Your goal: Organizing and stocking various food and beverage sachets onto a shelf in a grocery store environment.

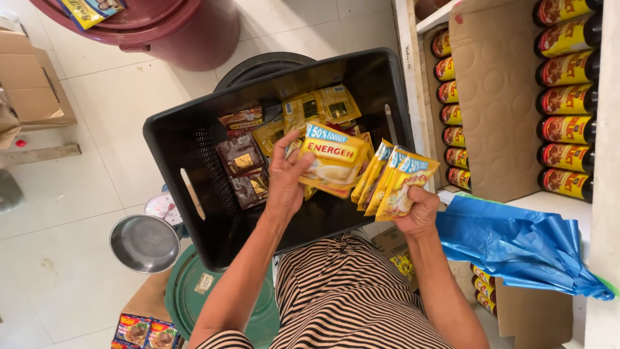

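My left hand (288, 176) grips a yellow drink-mix sachet (334, 159) with a blue top band, held over a black plastic crate (173, 152). Beside it, my right hand (418, 211) pinches a fanned bunch of several matching yellow sachets (395, 182) by their lower ends. Inside the crate lie more yellow sachets (316, 107) and dark brown sachets (242, 161). The crate rests tilted in front of my striped clothing (349, 297).
White shelves at the right hold rows of dark bottles with yellow and red labels (567, 97) and a brown cardboard sheet (494, 97). A blue plastic bag (516, 245) lies on a shelf. A metal bowl (144, 243), green lid (187, 297), maroon bin (187, 29) and cardboard box (29, 84) stand on the tiled floor.
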